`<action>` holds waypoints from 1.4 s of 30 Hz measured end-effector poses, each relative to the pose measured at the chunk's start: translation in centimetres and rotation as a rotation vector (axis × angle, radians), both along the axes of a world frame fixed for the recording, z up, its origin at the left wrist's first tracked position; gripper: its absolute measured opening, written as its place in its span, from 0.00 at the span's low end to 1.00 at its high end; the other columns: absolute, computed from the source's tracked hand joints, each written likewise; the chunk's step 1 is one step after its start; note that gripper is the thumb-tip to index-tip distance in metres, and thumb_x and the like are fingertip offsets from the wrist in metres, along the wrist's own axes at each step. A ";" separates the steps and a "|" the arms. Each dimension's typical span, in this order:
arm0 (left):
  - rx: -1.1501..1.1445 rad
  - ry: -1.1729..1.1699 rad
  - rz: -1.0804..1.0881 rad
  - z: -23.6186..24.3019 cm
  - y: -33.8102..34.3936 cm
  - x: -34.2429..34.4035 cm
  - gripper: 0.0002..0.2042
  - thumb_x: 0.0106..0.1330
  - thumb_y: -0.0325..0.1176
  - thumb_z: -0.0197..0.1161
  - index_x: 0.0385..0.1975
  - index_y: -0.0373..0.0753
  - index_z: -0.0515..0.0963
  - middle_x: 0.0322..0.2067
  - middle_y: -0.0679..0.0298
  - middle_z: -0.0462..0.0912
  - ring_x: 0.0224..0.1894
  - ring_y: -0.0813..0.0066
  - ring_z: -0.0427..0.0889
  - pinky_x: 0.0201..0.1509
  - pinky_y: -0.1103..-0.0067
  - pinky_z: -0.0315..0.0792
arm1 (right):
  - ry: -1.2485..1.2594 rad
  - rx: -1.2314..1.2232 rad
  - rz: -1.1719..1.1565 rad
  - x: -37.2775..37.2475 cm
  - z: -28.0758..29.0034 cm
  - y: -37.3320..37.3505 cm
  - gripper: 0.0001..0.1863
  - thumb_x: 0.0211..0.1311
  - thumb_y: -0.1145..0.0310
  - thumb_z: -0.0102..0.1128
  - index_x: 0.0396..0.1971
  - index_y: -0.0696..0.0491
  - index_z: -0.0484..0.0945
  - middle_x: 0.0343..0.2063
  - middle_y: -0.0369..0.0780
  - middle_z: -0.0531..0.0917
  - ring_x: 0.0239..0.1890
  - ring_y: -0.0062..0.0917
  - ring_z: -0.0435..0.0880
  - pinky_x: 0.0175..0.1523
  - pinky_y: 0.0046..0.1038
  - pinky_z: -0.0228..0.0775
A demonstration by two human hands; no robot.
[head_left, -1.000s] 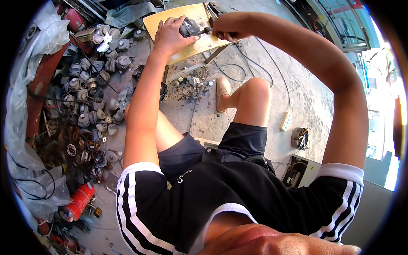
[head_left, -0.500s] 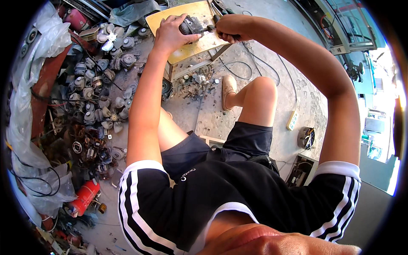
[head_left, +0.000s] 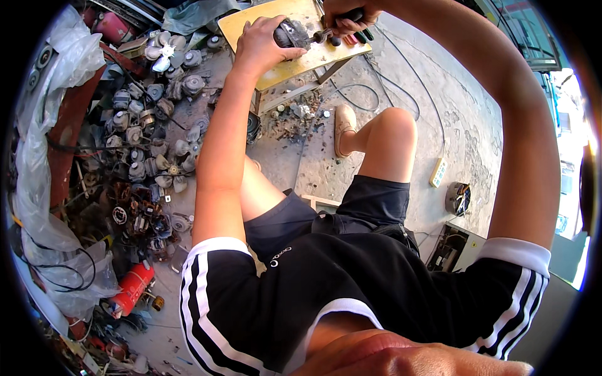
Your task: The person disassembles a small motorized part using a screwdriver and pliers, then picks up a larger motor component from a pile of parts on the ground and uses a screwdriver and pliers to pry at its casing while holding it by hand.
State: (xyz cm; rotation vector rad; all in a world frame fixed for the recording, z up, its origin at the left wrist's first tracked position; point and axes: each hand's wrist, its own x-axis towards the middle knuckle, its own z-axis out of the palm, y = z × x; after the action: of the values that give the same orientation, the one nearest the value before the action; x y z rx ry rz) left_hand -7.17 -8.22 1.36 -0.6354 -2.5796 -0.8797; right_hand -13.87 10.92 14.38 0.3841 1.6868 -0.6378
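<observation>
A small dark grey electric motor (head_left: 292, 34) rests on a yellow-topped low table (head_left: 251, 26). My left hand (head_left: 260, 44) is closed around its left side, fingers over the top and thumb along the near edge. To the right of it, my right hand (head_left: 348, 15) is wrapped round a black-handled tool (head_left: 356, 14), raised a little above the tabletop. Dark rounded parts lie between that hand and the motor's shaft end. The tool's working end is hard to make out, so I cannot tell its exact kind.
Several small used motors (head_left: 135, 135) are heaped on the floor at left, near a red cylinder (head_left: 133, 289). Debris (head_left: 301, 116) lies below the table. A cable runs to a power strip (head_left: 438, 172) at right, close to a round dark fan-like part (head_left: 458, 198).
My right hand has moved up and away from the motor's shaft end, its arm swinging outward to the right. The left hand keeps hold of the motor.
</observation>
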 end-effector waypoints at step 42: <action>-0.009 -0.049 0.011 0.8 -0.2 0.6 0.44 0.37 0.59 0.76 0.57 0.43 0.74 0.50 0.55 0.78 0.54 0.59 0.76 0.59 0.69 0.70 | 0.822 -0.356 -0.493 13.8 -5.0 2.6 0.15 0.65 0.69 0.52 0.49 0.59 0.76 0.26 0.35 0.80 0.23 0.13 0.75 0.26 0.17 0.71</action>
State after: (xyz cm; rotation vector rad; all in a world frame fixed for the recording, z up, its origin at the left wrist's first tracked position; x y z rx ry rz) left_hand -6.53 -8.40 2.13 -0.6084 -2.6297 -0.8916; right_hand -0.02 13.56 9.36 0.2939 2.1959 -1.5970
